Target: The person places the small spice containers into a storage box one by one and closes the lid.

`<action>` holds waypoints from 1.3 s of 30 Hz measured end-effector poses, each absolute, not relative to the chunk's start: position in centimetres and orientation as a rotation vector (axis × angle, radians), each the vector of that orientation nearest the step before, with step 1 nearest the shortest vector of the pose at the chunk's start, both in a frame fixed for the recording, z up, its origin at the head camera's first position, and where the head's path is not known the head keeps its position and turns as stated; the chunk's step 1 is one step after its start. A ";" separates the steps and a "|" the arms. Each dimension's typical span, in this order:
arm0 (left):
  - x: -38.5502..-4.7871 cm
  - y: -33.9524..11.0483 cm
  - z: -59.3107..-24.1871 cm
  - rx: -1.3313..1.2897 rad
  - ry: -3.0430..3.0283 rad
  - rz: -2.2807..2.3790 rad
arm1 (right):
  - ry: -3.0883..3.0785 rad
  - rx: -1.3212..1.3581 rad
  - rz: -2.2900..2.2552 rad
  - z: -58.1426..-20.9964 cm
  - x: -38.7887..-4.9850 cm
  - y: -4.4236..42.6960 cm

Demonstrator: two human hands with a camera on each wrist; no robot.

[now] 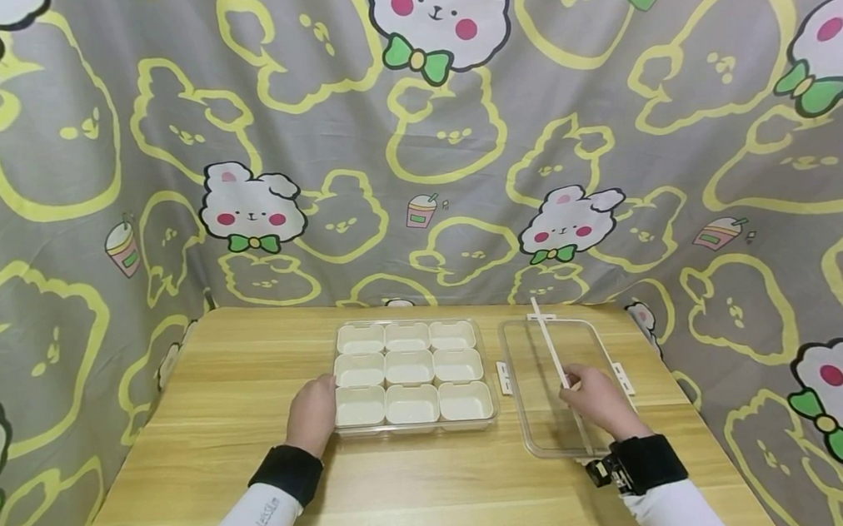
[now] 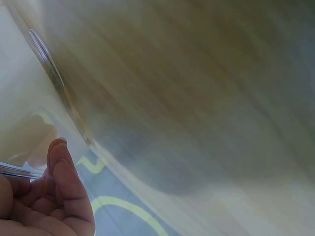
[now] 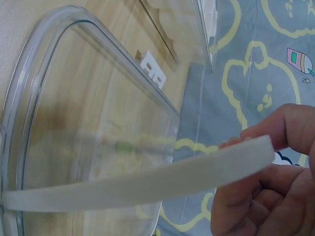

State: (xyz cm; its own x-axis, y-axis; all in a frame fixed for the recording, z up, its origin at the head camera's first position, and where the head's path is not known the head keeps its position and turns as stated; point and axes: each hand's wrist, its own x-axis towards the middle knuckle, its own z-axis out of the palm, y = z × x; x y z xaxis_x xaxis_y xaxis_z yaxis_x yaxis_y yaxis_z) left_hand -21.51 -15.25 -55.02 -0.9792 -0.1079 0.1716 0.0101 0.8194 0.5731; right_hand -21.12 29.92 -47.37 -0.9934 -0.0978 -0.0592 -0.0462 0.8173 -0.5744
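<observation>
Wood lay under the left hand gripping a box and the right hand pinching a strip above the lid, still off.

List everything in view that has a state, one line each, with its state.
Clear container: open, upright
Cups: nine, uncovered, empty, in three rows of three
Clear lid: off, lying beside the container
Lid clips: unfastened, sticking outward
White strip: held, raised over the lid
Left hand: gripping the container's left side
Right hand: pinching the strip
</observation>
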 end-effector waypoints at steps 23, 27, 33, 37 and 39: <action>-21.2 -15.0 -54.5 0.082 -2.809 -0.917 | 2.863 -0.031 -0.988 -45.9 -19.3 33.8; -21.3 -14.9 -54.5 0.104 -2.807 -0.932 | 2.870 -0.016 -0.981 -45.7 -19.0 35.1; -21.3 -15.1 -54.6 0.115 -2.804 -0.942 | 2.886 0.021 -0.946 -46.4 -19.0 37.0; -21.3 -15.2 -54.6 0.121 -2.810 -0.939 | 2.884 0.030 -0.945 -47.0 -19.0 37.8; -21.3 -15.2 -54.7 0.115 -2.814 -0.928 | 2.887 0.037 -0.944 -47.2 -19.1 38.1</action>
State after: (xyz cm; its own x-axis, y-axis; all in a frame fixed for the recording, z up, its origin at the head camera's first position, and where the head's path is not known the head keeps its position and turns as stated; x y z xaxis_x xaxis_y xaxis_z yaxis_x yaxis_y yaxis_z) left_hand -21.31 -15.22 -54.68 -0.9815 -0.1279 0.1422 -0.0183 0.8028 0.5960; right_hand -19.05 38.06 -47.16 -0.9943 -0.0093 -0.1060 0.0551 0.8072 -0.5877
